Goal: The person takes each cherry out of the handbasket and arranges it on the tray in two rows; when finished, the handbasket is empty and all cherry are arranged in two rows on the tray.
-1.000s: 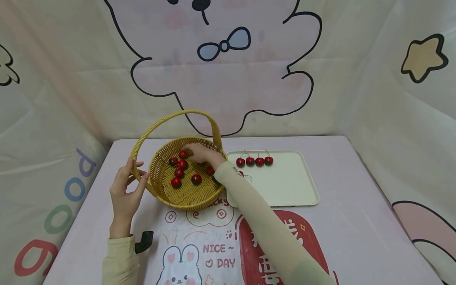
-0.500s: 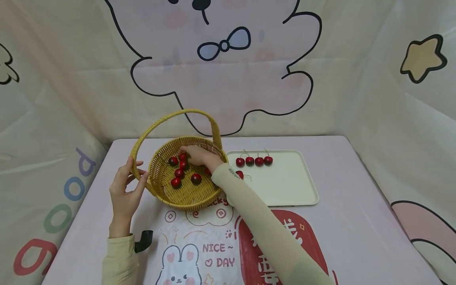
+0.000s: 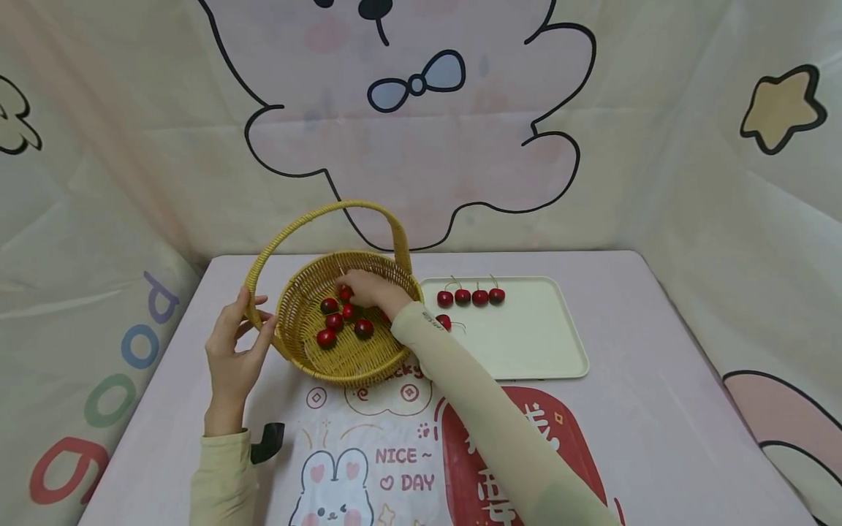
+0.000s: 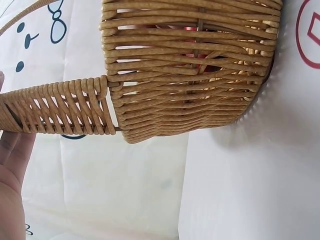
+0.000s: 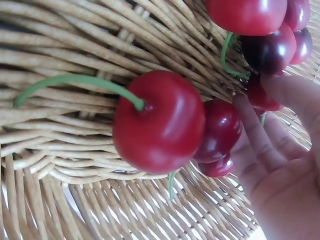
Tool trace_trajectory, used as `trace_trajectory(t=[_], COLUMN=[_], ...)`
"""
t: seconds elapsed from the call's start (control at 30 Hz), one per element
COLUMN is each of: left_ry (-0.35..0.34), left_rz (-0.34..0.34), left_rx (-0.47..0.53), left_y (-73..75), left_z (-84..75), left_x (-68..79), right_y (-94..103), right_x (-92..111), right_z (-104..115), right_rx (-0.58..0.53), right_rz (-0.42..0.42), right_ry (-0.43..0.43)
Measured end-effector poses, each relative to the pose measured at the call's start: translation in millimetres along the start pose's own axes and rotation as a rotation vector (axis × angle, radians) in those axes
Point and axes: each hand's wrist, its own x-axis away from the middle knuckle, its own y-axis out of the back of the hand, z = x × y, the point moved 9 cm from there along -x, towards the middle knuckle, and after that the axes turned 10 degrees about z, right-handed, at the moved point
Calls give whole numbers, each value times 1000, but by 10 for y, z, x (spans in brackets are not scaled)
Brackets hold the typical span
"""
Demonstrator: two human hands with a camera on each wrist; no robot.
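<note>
A round yellow wicker basket with a tall arched handle stands at the left of the table. My left hand holds the foot of that handle between thumb and fingers. Inside the basket, my right hand reaches among several dark red cherries. In the right wrist view its thumb and fingers pinch one cherry, partly hidden by the thumb. Nearer the camera hangs a large-looking cherry with a green stem. The wicker side fills much of the left wrist view.
A cream rectangular tray lies right of the basket. Along its back edge is a row of several cherries, and one more cherry lies at its left side. The right forearm crosses over the table's printed cover.
Deep in the basket, my right hand has closed on a cherry near the back. Nearby cherries have shifted slightly right and toward me. The left hand keeps its hold on the handle.
</note>
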Motion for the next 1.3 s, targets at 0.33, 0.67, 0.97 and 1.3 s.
trace_trajectory(t=[0.33,0.67,0.97,1.3], left_ry=[9,16,11,4], left_rz=[4,15,10,-5], left_rx=[-12,-20,-10,8], left_y=[1,3,3,8], left_z=[-12,-13,-10,-2], left_x=[-6,-4,-4,-1], right_y=[13,110,220,298], right_x=[42,96,172,265], right_z=[28,104,267,395], right_rx=[-80,-121,-136,-149], right_rz=[36,27,8,-3], right_ry=[23,54,116,166])
